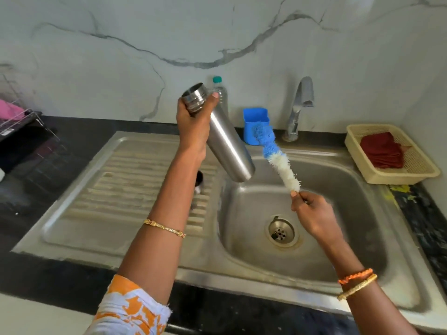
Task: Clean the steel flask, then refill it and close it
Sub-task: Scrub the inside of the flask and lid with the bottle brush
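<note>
Left grip [193, 122] on unlabelled flask [227, 141]

— Where does your one view sit?

— You wear it on your head; it looks forward and down over the stainless steel sink with its ribbed drainboard [135, 180], wide-angled, so the black counter edge bows at the bottom.

— How near?

— Near: your forearms enter from the bottom edge, and your left hand [193, 122] and right hand [312, 213] sit mid-frame, above the basin.

— And how far does it reach?

— Up the white marble-veined wall [217, 32], out to a wire dish rack [17, 117] at left and a cream plastic basket [416, 165] at right. No second view shares any of this.
</note>
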Demonstrator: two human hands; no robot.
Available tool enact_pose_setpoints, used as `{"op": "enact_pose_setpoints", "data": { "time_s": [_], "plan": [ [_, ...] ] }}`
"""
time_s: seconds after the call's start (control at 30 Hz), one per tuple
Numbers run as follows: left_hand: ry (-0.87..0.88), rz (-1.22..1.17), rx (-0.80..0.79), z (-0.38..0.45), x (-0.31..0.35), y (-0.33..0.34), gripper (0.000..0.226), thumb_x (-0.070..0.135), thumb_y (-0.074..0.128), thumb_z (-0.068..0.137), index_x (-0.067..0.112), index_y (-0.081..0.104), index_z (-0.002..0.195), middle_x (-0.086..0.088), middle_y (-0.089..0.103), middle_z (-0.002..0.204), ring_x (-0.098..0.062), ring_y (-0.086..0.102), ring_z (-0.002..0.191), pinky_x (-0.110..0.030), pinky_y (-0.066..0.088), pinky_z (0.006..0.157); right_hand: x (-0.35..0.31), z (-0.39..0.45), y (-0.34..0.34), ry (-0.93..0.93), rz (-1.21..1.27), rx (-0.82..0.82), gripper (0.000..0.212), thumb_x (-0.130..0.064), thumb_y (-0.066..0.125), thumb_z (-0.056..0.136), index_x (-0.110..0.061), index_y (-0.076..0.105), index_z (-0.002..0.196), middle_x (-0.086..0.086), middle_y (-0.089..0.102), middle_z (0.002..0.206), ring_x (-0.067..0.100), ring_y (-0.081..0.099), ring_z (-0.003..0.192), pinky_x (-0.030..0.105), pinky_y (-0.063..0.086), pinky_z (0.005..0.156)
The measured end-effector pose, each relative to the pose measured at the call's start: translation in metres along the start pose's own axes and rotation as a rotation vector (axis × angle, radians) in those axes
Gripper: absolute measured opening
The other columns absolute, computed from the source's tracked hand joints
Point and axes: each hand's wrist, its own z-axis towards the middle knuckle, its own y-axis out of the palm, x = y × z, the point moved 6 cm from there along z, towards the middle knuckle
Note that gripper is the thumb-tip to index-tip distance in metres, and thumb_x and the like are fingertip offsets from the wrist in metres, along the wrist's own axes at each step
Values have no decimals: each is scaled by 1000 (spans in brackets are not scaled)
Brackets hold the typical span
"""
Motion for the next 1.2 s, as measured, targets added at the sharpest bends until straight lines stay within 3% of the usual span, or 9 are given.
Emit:
{"op": "enact_pose_setpoints", "data": {
  "time_s": [0.1, 0.33, 0.57, 0.9, 1.0, 1.07, 1.13, 1.2],
  "plan": [
    [75, 99, -25, 34, 19, -31, 29, 21, 75, 83, 22, 51, 99, 9, 59, 86, 1, 57, 72, -16, 48, 70, -18, -1, 24, 29, -4, 43, 39, -30, 47, 96, 0, 60, 75, 2, 53, 57, 21, 50, 59, 26, 37, 56],
    [132, 257, -22, 88, 16, -85, 37, 22, 77, 79, 17, 48, 101, 8, 57, 83, 0, 55, 68, -12, 45, 62, -36, -22, 65, 114, -1, 138, 37, -30, 47, 96, -1, 63, 80, 16, 65, 75, 33, 58, 78, 32, 38, 63],
    [102, 342, -48, 103, -20, -120, 39, 17, 79, 77, 16, 49, 102, 7, 56, 84, -3, 54, 69, -11, 45, 60, -37, -36, 87, 183, -48, 148, 40, -30, 46, 96, 1, 58, 74, 14, 62, 68, 21, 50, 59, 24, 38, 54],
    [161, 351, -70, 102, -37, -141, 47, 17, 84, 72, 16, 49, 105, 10, 60, 86, 8, 57, 66, -11, 46, 64, -47, -40, 99, 177, -41, 147, 40, -31, 47, 95, -1, 58, 70, 9, 59, 63, 20, 47, 54, 28, 37, 53],
    [153, 415, -112, 95, -43, -148, 60, 18, 86, 70, 16, 45, 113, 10, 60, 94, 8, 60, 75, -10, 48, 68, -45, -44, 103, 188, -38, 130, 40, -31, 47, 95, -3, 59, 69, 6, 56, 61, 18, 46, 53, 28, 37, 52],
    [106, 463, -128, 89, -48, -152, 74, 21, 87, 67, 13, 40, 125, 4, 60, 108, 2, 61, 88, -17, 52, 78, -41, -48, 103, 197, -44, 115, 39, -31, 47, 95, -7, 58, 66, 2, 54, 58, 16, 45, 51, 27, 36, 51],
    [118, 572, -12, 76, -47, -159, 98, 28, 89, 63, 11, 30, 140, -8, 48, 133, -18, 54, 116, -33, 46, 100, -39, -51, 103, 203, -38, 106, 38, -30, 47, 95, -9, 58, 66, 1, 53, 57, 15, 44, 50, 26, 36, 50],
    [259, 700, 208, 45, -37, -163, 107, 31, 88, 61, 7, 25, 145, -18, 31, 143, -32, 36, 132, -44, 32, 107, -37, -53, 101, 209, -26, 107, 38, -31, 48, 96, -8, 61, 68, 2, 55, 60, 15, 45, 51, 26, 36, 50]
  ]
}}
